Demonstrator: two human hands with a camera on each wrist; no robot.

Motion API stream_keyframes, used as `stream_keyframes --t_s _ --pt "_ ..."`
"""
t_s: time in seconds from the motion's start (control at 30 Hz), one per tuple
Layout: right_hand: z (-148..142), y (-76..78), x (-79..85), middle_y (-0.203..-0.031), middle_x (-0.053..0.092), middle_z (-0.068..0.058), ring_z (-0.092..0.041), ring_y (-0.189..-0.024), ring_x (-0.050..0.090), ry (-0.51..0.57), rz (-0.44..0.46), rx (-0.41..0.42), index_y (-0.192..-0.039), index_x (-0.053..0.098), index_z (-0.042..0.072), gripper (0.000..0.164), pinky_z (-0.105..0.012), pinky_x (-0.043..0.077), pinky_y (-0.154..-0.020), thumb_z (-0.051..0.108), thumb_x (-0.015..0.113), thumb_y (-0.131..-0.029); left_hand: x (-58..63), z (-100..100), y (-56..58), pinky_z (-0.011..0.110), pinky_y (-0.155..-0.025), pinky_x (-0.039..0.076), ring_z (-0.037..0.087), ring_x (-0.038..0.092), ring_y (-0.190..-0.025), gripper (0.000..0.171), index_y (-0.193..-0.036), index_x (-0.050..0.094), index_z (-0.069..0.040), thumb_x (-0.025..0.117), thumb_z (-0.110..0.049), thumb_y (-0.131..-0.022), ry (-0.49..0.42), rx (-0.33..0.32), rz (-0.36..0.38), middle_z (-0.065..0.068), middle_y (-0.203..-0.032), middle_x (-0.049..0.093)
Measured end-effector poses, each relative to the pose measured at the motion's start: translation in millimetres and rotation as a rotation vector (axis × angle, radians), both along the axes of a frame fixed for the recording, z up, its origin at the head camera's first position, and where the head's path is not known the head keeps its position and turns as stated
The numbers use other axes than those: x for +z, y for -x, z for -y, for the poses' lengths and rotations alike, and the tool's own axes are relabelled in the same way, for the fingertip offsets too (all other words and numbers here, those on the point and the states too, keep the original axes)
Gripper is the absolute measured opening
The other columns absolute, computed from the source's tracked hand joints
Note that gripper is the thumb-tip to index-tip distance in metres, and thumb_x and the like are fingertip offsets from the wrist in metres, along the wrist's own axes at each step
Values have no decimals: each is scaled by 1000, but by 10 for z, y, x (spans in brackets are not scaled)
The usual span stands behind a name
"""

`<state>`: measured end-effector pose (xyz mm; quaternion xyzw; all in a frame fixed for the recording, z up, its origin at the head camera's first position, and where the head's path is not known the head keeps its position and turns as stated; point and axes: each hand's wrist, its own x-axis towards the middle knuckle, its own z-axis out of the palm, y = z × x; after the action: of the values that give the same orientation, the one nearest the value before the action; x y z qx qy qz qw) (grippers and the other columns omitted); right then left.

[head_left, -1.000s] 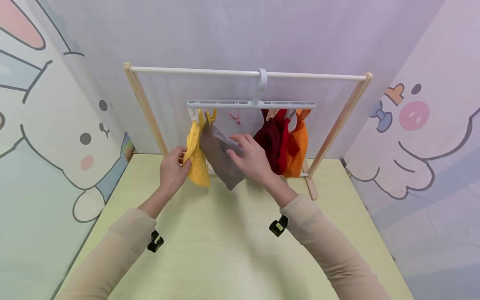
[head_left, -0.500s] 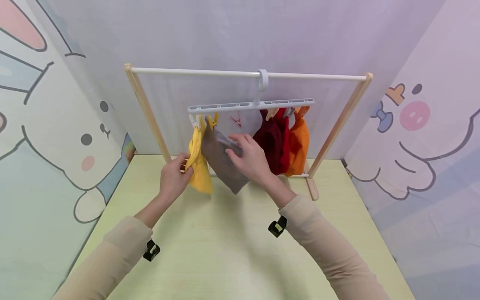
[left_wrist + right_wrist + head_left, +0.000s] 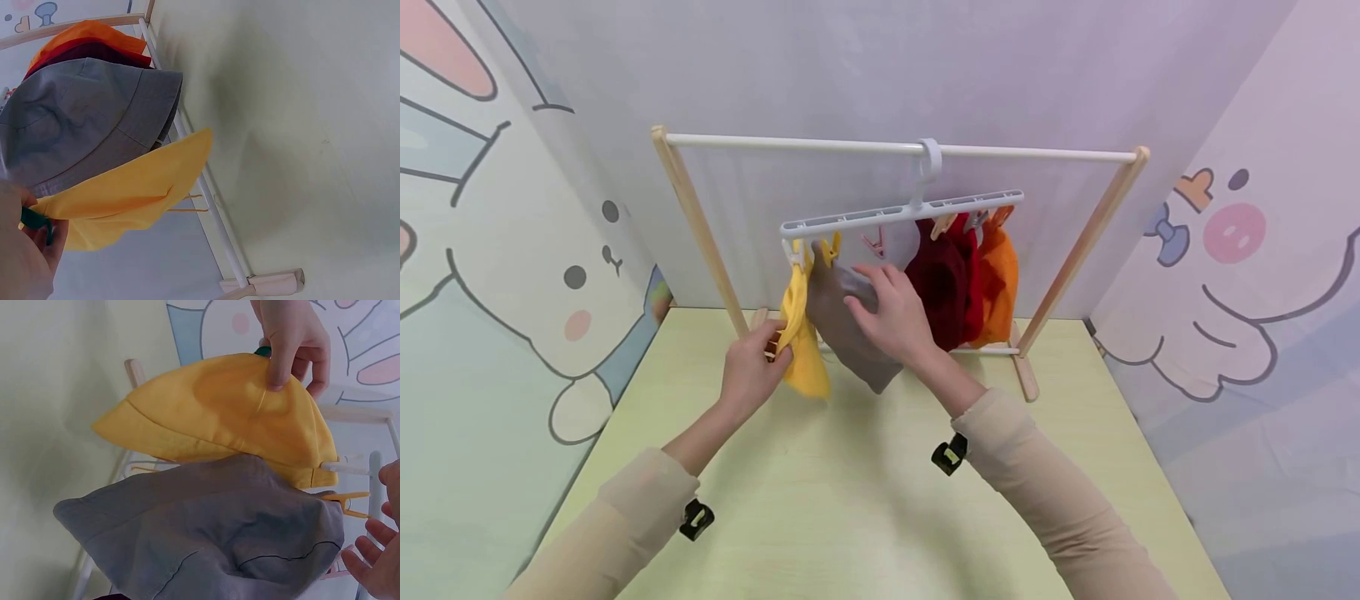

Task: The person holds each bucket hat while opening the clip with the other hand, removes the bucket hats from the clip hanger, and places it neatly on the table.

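Observation:
My left hand (image 3: 752, 367) pinches a yellow bucket hat (image 3: 807, 358) near its crown, where a small green piece (image 3: 36, 220) shows by the fingers. The hat hangs by its brim from a white clothespin (image 3: 793, 252). Beside it hangs a grey bucket hat (image 3: 850, 325), clipped by a yellow clothespin (image 3: 831, 248). My right hand (image 3: 895, 321) overlaps the grey hat in the head view, its fingers loosely bent. In the right wrist view these fingers (image 3: 369, 562) hold nothing and stand close to the yellow clothespin. Both clothespins hang from a white hanger (image 3: 850, 220), tilted in the head view.
On the hanger's right side hang a maroon hat (image 3: 936, 283), a red hat (image 3: 973, 292) and an orange hat (image 3: 1000, 283). A pink clothespin (image 3: 876, 242) hangs mid-hanger. The rack's white rail (image 3: 790, 144) and wooden posts (image 3: 696, 221) frame them on a pale table (image 3: 835, 500).
The hanger has turned, its left end coming lower and nearer, its right end rising slightly. My left hand and the yellow hat have shifted down and right; the grey hat has swung along.

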<state>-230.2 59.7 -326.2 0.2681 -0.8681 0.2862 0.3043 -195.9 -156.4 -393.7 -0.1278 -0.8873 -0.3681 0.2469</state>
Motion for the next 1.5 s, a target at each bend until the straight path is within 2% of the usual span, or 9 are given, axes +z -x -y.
stream_keyframes --t_s 0.3,0.7,0.97,1.17,1.5 --pt "61 -20 -10 -102 55 -5 -20 -94 50 0 -38 13 -112 55 11 40 -30 41 -80 27 63 -76 -5 -30 -114 23 -51 49 16 61 -65 27 -100 58 -8 61 -6 -74 21 -66 -8 8 -80 63" --pt "153 -66 -32 -100 55 -8 -16 -84 58 39 32 74 -114 53 8 42 -24 47 -65 27 62 -78 -18 -104 -214 19 -50 48 14 62 -65 25 -98 58 -7 61 -5 -73 11 -112 -24 7 -78 64" --pt "210 -84 -29 -102 57 -7 -14 -87 56 31 41 65 -116 52 8 42 -26 46 -68 27 61 -79 -9 -171 -306 19 -52 48 15 61 -68 26 -100 57 -6 62 -5 -74 3 -143 8 7 -84 64" --pt "249 -83 -18 -102 57 -4 -13 -79 55 28 58 54 -115 52 9 41 -25 45 -66 27 61 -79 -4 -228 -356 19 -51 48 16 61 -67 26 -99 57 -5 61 -4 -73 -17 -180 2 8 -84 64" --pt "321 -78 0 -100 57 -5 -16 -78 57 26 124 47 -118 51 9 44 -24 46 -67 29 61 -79 -13 -294 -424 14 -52 46 9 59 -67 27 -100 58 -8 63 -6 -73 -21 -190 22 3 -84 62"
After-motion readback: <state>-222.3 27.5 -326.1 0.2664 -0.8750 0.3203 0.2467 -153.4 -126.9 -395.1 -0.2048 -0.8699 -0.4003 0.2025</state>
